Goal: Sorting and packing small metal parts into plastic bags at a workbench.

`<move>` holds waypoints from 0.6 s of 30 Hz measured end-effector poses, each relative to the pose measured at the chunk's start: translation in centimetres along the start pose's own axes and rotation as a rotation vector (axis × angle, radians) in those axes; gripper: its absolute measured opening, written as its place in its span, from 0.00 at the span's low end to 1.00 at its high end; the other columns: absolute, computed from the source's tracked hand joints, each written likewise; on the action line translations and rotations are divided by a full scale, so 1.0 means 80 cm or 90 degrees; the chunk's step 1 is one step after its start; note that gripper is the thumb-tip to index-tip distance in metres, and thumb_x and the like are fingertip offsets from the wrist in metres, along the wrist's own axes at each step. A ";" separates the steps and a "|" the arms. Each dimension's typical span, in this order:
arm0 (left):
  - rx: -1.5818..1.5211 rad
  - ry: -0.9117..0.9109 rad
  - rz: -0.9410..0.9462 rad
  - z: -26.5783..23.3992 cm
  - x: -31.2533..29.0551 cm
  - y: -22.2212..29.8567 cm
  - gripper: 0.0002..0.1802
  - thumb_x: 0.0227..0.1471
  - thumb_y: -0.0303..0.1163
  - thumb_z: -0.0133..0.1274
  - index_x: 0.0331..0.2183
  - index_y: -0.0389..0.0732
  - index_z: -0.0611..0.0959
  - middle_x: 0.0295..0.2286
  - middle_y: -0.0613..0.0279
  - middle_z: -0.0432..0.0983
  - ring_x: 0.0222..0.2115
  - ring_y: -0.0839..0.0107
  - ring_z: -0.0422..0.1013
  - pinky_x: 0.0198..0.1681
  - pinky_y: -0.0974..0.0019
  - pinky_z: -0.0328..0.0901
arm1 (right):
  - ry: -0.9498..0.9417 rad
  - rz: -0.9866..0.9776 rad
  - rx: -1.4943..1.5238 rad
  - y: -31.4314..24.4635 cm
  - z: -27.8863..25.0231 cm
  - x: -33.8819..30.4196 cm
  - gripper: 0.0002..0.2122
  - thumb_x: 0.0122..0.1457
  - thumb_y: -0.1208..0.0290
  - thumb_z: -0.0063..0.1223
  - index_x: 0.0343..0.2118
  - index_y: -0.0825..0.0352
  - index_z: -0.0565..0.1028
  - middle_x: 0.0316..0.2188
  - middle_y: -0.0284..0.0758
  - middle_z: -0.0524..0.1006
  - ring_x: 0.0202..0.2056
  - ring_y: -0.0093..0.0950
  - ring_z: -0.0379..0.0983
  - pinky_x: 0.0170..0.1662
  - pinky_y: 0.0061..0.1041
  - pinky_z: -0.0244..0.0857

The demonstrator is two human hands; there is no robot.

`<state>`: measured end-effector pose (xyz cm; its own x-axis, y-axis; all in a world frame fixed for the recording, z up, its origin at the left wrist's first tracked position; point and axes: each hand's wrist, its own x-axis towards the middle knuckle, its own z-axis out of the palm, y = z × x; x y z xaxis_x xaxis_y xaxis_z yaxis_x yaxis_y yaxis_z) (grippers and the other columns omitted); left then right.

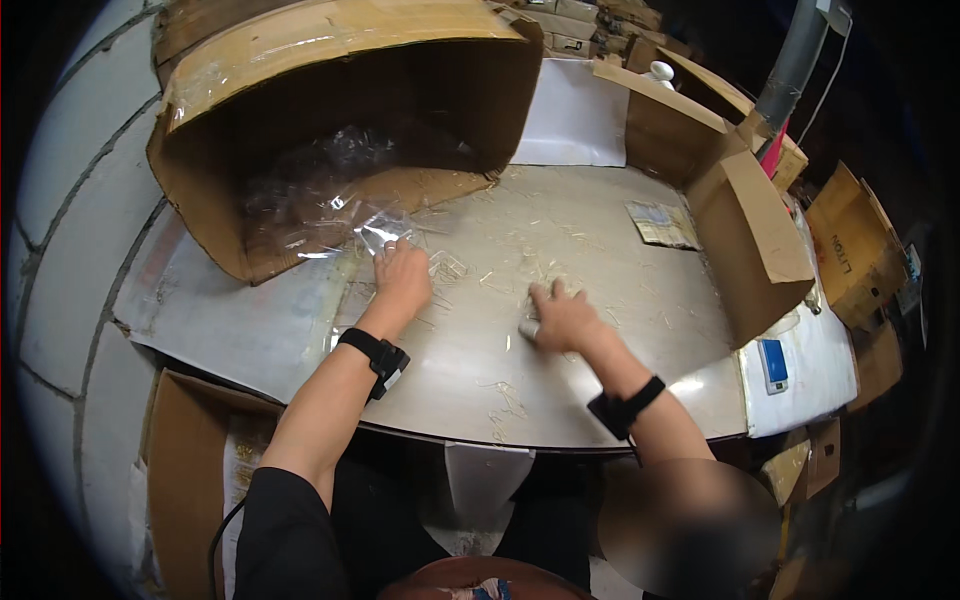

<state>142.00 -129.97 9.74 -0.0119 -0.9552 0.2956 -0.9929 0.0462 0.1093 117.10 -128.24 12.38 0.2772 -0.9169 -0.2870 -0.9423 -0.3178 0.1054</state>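
My left hand (402, 280) is closed at the fingertips on a small clear plastic bag (380, 232), just in front of a big carton's opening. To its right, my right hand (566, 318) is over the pale tabletop (640, 350) with fingers apart, holding nothing I can see. Thin golden pin-like pieces (548, 270) lie scattered by its fingertips. More such pieces (455, 268) lie loosely beside my left hand, and others (505, 400) are near the table's front edge. They are too small to identify exactly.
The large cardboard carton (350, 45) lies on its side at the back left, with crumpled clear bags (300, 190) inside. Cardboard walls (745, 240) border the right side. A flat packet (662, 224) lies near them, and a blue-and-white device (773, 366) sits at the right corner.
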 end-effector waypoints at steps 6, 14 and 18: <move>-0.498 0.049 -0.165 -0.037 -0.055 0.002 0.07 0.42 0.27 0.55 0.27 0.35 0.77 0.24 0.58 0.73 0.28 0.64 0.72 0.31 0.63 0.66 | 0.108 -0.060 0.366 0.011 0.020 -0.114 0.29 0.57 0.57 0.45 0.59 0.64 0.56 0.59 0.52 0.52 0.59 0.47 0.51 0.60 0.37 0.49; -1.162 0.062 -0.467 -0.085 -0.275 0.005 0.08 0.47 0.23 0.52 0.34 0.35 0.77 0.26 0.65 0.72 0.25 0.75 0.71 0.28 0.72 0.68 | 0.336 -0.090 0.292 -0.072 0.079 -0.104 0.28 0.57 0.57 0.45 0.58 0.64 0.58 0.59 0.50 0.53 0.61 0.45 0.48 0.61 0.39 0.45; -1.227 -0.073 -0.575 -0.061 -0.397 -0.014 0.12 0.52 0.26 0.47 0.40 0.35 0.76 0.33 0.59 0.72 0.33 0.66 0.73 0.34 0.63 0.71 | 0.314 -0.164 0.288 -0.100 0.084 -0.112 0.25 0.57 0.59 0.46 0.56 0.65 0.61 0.59 0.48 0.55 0.60 0.44 0.50 0.60 0.36 0.48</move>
<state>144.07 -98.24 4.87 0.1988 -0.8862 -0.4184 0.6042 -0.2252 0.7643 120.85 -115.82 7.70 0.4538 -0.8621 0.2255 -0.7912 -0.5062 -0.3431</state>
